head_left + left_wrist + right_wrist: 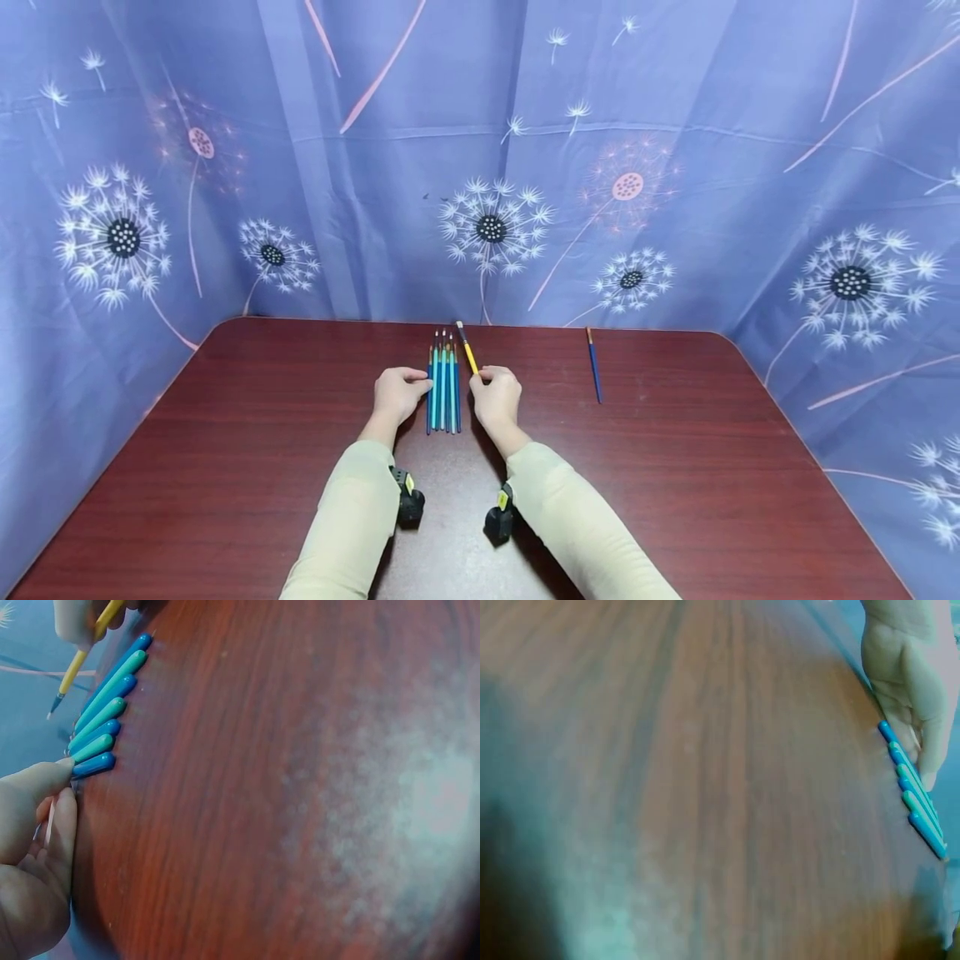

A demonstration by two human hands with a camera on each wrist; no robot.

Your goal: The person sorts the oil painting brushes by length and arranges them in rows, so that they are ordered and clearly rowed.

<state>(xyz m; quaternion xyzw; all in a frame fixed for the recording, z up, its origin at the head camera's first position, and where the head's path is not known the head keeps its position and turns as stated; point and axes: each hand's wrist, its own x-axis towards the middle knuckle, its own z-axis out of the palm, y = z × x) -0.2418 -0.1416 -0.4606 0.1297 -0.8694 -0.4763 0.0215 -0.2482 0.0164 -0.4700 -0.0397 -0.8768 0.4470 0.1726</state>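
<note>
Several blue and teal paintbrushes (442, 392) lie side by side in a row on the table, bristles pointing away. My left hand (397, 393) is at the row's left side, thumb and forefinger pinching the outermost blue paintbrush (94, 765). My right hand (497, 397), just right of the row, pinches a yellow paintbrush (470, 357) with pale bristles. That brush slants, bristle end up and leftward, near the far edge. In the right wrist view, the left hand (911, 682) is beside the brush handles (928, 831); the right hand's grip is out of that view.
A lone blue paintbrush (594, 371) lies further right on the dark red wooden table (675, 475). A blue curtain (390, 208) with dandelion prints hangs behind the table's far edge and at both sides. Black cameras (410, 506) sit at both wrists.
</note>
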